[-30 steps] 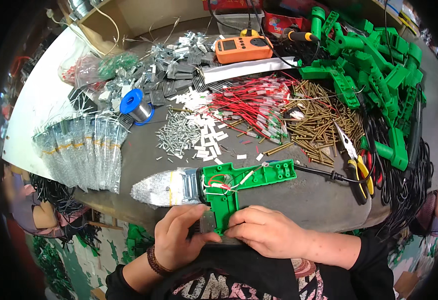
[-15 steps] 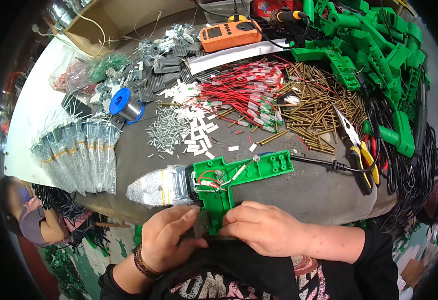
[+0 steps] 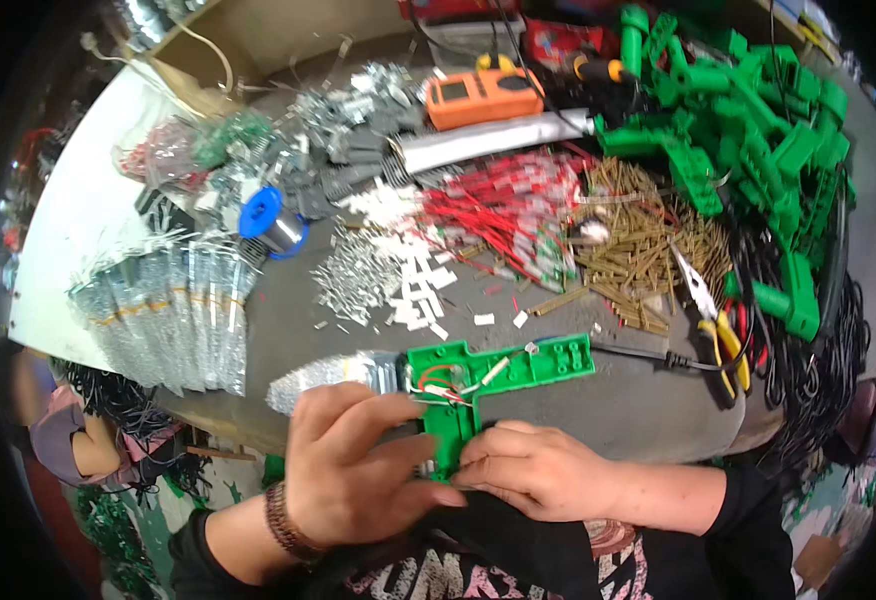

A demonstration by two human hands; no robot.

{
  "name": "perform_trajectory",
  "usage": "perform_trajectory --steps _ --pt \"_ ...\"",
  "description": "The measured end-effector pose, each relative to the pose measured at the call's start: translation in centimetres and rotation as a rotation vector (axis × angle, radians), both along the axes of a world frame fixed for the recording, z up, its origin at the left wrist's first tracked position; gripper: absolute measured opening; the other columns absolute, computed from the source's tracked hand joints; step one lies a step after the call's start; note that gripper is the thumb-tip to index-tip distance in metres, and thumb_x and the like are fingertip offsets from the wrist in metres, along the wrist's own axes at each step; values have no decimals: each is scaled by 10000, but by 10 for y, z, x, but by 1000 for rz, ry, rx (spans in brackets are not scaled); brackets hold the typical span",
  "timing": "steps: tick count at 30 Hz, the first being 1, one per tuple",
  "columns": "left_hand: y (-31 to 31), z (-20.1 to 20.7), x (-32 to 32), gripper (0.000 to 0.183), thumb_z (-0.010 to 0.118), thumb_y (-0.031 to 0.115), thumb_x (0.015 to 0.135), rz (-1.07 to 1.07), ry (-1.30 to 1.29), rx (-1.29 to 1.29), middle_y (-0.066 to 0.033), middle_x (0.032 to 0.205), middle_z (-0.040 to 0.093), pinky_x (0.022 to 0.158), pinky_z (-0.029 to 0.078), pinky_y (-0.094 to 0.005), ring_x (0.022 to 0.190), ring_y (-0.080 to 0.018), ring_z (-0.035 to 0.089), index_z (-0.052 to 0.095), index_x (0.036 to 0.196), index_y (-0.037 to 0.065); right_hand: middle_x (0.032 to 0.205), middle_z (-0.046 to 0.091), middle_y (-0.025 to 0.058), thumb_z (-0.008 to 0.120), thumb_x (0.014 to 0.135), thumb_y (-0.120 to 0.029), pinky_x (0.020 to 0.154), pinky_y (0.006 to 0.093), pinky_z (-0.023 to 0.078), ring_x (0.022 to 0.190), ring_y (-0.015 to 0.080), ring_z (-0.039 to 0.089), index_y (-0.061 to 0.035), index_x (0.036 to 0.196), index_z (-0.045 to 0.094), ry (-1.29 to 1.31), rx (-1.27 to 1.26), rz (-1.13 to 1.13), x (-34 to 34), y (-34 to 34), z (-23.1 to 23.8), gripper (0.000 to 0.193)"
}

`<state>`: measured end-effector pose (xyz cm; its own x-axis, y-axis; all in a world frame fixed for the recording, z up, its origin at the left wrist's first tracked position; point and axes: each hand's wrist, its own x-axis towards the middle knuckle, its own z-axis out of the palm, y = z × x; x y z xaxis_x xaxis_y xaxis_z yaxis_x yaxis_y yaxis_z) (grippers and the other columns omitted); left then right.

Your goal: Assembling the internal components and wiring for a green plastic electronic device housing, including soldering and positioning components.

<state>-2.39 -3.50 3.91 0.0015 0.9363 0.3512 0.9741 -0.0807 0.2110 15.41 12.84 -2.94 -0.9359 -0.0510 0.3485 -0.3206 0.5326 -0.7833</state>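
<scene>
At the near edge of the grey worktop (image 3: 638, 405), a green housing (image 3: 513, 373) is gripped at its lower end by the right hand (image 3: 533, 468); the left hand (image 3: 358, 465) is held alongside, fingers spread.

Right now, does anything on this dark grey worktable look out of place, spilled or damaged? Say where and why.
A few small white rectangular pieces lie apart from the heap of similar white pieces, just beyond the pistol-shaped green plastic housing. They look stray because most others are bunched together. I see no clear damage.
</scene>
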Motion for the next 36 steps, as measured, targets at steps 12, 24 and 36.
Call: perform_trajectory --steps 12,24,36 --pt "67 -28 23 737 466 623 961 -47 -249 113 -255 1513 373 1119 324 -549 1371 -451 392 521 1390 26 1148 592 165 686 813 -44 893 459 517 1075 391 584 -34 1022 652 -155 -37 19 6 1 -3 212" --pt "159 11 -145 239 656 260 889 431 549 262 -92 1078 652 900 421 -414 1010 -272 595 628 1048 84 1103 639 104 648 944 -100 849 345 527 979 275 652 -41 1106 695 -182 -273 -45 17 10 11 179" --pt "181 90 -226 363 470 349 1015 604 171 47 -194 879 673 795 499 -504 881 -402 642 625 893 44 1043 672 82 655 967 -125 813 295 505 934 177 641 -14 1092 705 -198 -440 -109 18 19 6 174"
